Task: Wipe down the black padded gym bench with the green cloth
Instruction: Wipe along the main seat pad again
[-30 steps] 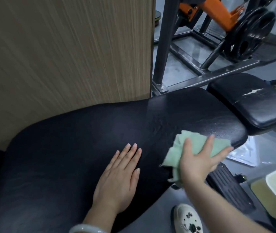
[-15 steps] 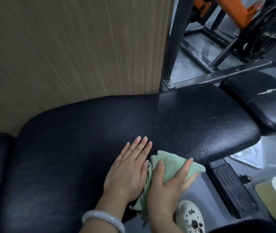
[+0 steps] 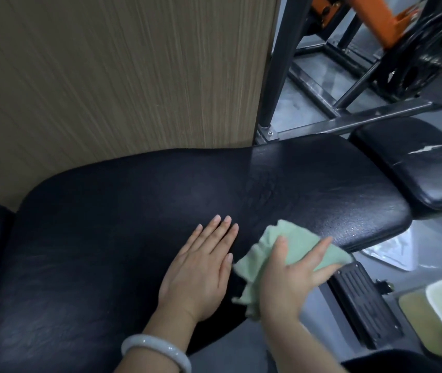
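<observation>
I have the right hand pressed down on the green cloth, fingers spread wide over it and the thumb hooked at its right edge, so the cloth is pinned flat under the palm, not bunched in a fist. It sits at about 5 o'clock on the worktop, on the near edge of the long black pad, with one corner trailing off the edge toward the floor.

Half a second ago the cloth was tucked right against my left hand; now it has slid back out toward 3 o'clock and there is a clear gap of black vinyl between the two. A second ago it was farther right again, near the end of the pad. So I read this as a back-and-forth stroke along the near edge, and I am now on the outward pass.

The left hand lies flat and open on the pad at about 6 o'clock, fingers straight and together, holding nothing, only bracing. A pale bangle rings that wrist.

For the task, this means the near right strip is getting repeated coverage, and the vinyl there at 3 o'clock shows a fine speckled sheen that may be damp. The wide middle and the far side by the wooden panel, around 11 to 12 o'clock, look dull; I judge them not yet done. The smaller pad at 2 o'clock, with a pale scuff on it, also waits.
</observation>
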